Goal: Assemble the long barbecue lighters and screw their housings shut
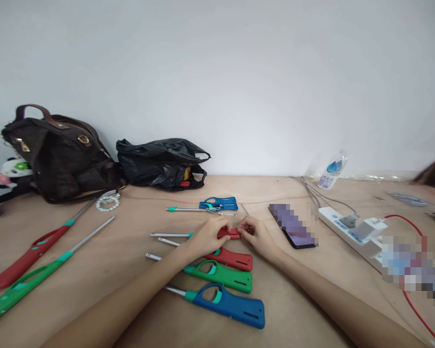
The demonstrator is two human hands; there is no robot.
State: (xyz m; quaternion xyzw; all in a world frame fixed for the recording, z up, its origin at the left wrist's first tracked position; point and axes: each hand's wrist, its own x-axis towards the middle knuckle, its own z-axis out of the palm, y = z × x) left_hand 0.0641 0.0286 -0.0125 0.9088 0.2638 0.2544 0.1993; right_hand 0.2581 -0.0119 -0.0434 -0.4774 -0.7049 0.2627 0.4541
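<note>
My left hand (212, 235) is closed on the body of a red lighter (232, 234), whose metal tube points left. At the lighter's right end, the fingertips of my right hand (253, 234) pinch together against it. Below lie a second red lighter (239, 259), a green lighter (232, 279) and a blue lighter (235, 307), stacked in a row toward me, partly behind my left forearm. Just beyond my hands is an opened blue casing (226, 203) with a metal tube (188, 210) and small parts beside it.
Two long lighters, red (32, 256) and green (36, 278), lie left near a bead bracelet (108, 202). Behind are a dark bag (65, 159) and black plastic bag (159, 162). Rightward are a phone (292, 226), power strip (348, 237), cables and a bottle (332, 171).
</note>
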